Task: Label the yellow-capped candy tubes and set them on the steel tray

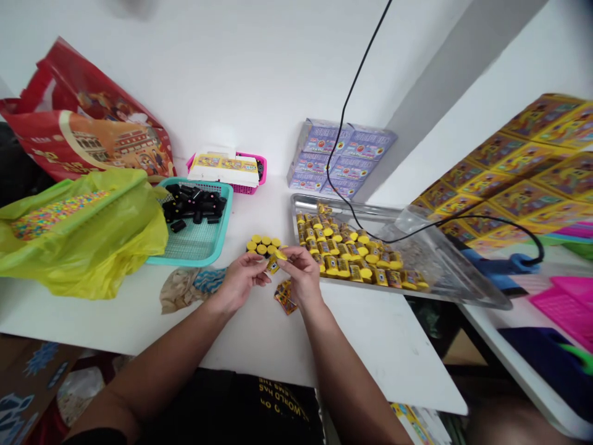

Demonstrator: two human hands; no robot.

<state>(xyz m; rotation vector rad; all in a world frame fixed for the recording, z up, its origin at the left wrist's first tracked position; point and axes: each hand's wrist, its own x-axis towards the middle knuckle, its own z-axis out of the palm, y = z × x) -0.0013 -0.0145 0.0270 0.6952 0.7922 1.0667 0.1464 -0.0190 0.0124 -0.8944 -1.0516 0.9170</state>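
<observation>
My left hand (241, 278) and my right hand (303, 275) meet over the white table (370, 334), and together they pinch a small yellow-capped tube (274, 262) with a printed label. Both hands have their fingers closed on it. Just behind them stands a cluster of yellow-capped tubes (264, 245). Under my right hand lies a small pile of printed labels (286, 296). To the right a metal tray (445, 272) holds several labelled yellow-capped tubes (352, 253).
A teal basket (197, 244) with black tubes (192, 204) sits at left beside a yellow plastic bag (88, 235) and a red bag (88, 133). A pink basket (234, 170), purple boxes (340, 157), a black cable (352, 111) and yellow printed boxes (523, 173) stand behind and right.
</observation>
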